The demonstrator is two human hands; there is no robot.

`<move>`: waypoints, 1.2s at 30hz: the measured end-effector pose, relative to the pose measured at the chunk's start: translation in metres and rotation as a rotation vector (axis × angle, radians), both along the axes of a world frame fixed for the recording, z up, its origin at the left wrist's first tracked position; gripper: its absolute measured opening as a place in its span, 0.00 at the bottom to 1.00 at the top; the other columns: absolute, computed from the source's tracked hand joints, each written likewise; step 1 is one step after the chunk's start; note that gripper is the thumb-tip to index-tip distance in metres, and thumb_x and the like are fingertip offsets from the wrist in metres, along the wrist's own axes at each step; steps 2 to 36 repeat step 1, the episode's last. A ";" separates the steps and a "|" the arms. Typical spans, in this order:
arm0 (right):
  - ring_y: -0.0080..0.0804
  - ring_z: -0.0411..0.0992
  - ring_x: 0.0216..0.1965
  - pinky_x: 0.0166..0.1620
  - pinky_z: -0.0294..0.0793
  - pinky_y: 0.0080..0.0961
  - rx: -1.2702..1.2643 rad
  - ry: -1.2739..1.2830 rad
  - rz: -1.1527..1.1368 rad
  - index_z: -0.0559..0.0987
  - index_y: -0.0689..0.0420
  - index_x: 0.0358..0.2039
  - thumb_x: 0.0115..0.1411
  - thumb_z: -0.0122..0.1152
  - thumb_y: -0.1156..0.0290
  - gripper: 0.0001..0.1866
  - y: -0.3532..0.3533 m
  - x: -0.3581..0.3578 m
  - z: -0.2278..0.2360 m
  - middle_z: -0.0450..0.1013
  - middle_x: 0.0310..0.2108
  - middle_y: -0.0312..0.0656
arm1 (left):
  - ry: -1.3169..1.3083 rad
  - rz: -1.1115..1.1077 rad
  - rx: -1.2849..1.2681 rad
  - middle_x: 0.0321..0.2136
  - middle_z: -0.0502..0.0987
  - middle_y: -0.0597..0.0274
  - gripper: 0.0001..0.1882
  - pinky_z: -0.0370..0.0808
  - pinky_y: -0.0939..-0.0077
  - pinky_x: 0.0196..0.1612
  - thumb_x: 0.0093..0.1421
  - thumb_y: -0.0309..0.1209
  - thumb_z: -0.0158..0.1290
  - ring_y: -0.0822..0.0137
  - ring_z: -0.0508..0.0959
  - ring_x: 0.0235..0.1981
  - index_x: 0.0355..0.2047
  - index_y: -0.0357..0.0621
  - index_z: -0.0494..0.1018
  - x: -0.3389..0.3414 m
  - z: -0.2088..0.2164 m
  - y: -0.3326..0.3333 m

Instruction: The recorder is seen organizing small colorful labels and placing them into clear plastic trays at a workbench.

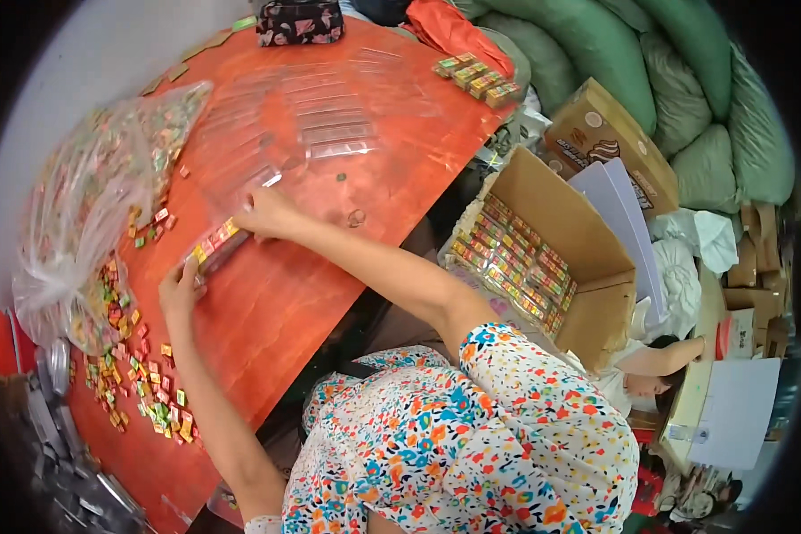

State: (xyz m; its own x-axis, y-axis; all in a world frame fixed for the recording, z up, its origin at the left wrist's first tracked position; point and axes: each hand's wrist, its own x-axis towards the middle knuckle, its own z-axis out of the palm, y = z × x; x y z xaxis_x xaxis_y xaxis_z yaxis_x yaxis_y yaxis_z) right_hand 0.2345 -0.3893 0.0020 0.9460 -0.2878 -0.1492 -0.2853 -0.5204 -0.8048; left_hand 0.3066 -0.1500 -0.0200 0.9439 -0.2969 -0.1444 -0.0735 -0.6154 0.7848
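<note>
A narrow clear plastic box (pixel 231 250) with a row of small red and yellow wrapped pieces (pixel 214 243) along it lies between my hands on the red table (pixel 303 294). My left hand (pixel 181 285) has its fingers closed round the near left end. At the far right end my right hand (pixel 269 214) is closed, fingertips against the last pieces; whether it grips a piece or the box edge is partly hidden. Just beyond it are empty clear boxes (pixel 262 181), in rows across the table. Loose wrapped pieces (pixel 156 392) are scattered to the left of my left forearm.
A big clear bag (pixel 89 196) of wrapped pieces sags along the table's left side. Filled boxes (pixel 477 80) stand at the far right edge. On my right, an open carton (pixel 587 311) holds packed rows. Another person (pixel 654 365) works beyond it. Dark plastic parts (pixel 71 472) pile up lower left.
</note>
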 end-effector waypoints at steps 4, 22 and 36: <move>0.43 0.81 0.35 0.46 0.79 0.42 0.105 -0.002 0.019 0.77 0.63 0.50 0.52 0.57 0.53 0.31 0.003 -0.002 0.006 0.79 0.35 0.58 | 0.038 0.049 -0.130 0.36 0.83 0.52 0.28 0.80 0.53 0.43 0.61 0.55 0.53 0.50 0.83 0.31 0.46 0.44 0.80 0.011 -0.014 0.012; 0.43 0.81 0.35 0.46 0.79 0.42 0.105 -0.002 0.019 0.77 0.63 0.50 0.52 0.57 0.53 0.31 0.003 -0.002 0.006 0.79 0.35 0.58 | 0.038 0.049 -0.130 0.36 0.83 0.52 0.28 0.80 0.53 0.43 0.61 0.55 0.53 0.50 0.83 0.31 0.46 0.44 0.80 0.011 -0.014 0.012; 0.43 0.81 0.35 0.46 0.79 0.42 0.105 -0.002 0.019 0.77 0.63 0.50 0.52 0.57 0.53 0.31 0.003 -0.002 0.006 0.79 0.35 0.58 | 0.038 0.049 -0.130 0.36 0.83 0.52 0.28 0.80 0.53 0.43 0.61 0.55 0.53 0.50 0.83 0.31 0.46 0.44 0.80 0.011 -0.014 0.012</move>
